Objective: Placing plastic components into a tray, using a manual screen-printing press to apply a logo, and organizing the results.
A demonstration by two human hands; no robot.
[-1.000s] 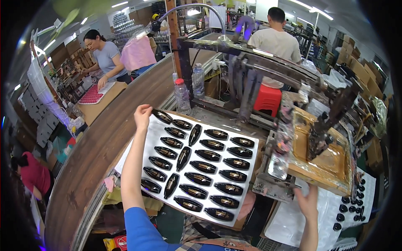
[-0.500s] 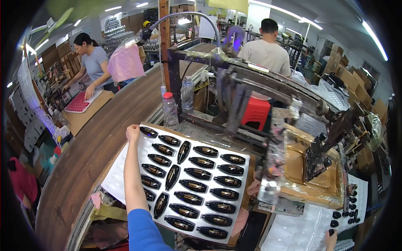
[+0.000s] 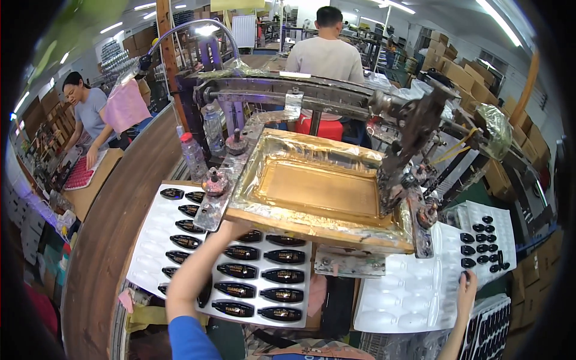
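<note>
Fingers (image 3: 471,278) of my right hand (image 3: 467,293) seem pinched on a black piece (image 3: 464,276), similar pieces (image 3: 481,238) just beyond; left hand (image 3: 233,230) fingers hidden, can't tell.

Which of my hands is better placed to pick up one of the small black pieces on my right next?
Probably your right hand: it is close beside the black pieces, with open view around it. Your left hand is farther across, partly hidden at the near edge of the wooden frame.

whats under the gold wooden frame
Part of a white tray with black pieces and a metal plate show below the wooden frame; the left forearm runs under it. The left hand and anything deeper are covered.
</note>
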